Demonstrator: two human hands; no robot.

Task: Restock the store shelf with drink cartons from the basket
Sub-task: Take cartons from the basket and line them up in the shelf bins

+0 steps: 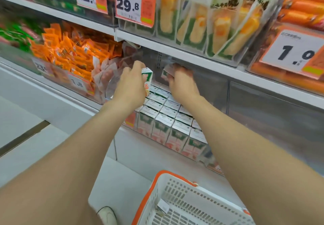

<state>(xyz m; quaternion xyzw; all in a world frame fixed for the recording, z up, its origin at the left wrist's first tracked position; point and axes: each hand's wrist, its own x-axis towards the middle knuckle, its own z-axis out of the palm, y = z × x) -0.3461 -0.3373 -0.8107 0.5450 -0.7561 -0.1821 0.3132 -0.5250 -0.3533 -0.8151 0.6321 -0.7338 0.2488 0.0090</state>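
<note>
Both hands held drink cartons over the stocked rows.
The left hand [130, 82] clasped an upright green carton [147, 77] and the right hand [182, 82] gripped a blurred second carton [167, 72], both just above the back of the stocked rows [168, 119]. Each seemed best lowered upright behind those rows, clear of the shelf board [192, 58] overhead. The basket [157, 186] sat well below the rows.

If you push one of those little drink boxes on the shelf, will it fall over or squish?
Probably not squish: the cartons look boxy with flat tops, so likely stiff. One alone might tip, being taller than wide, but packed rows should steady each other.
</note>
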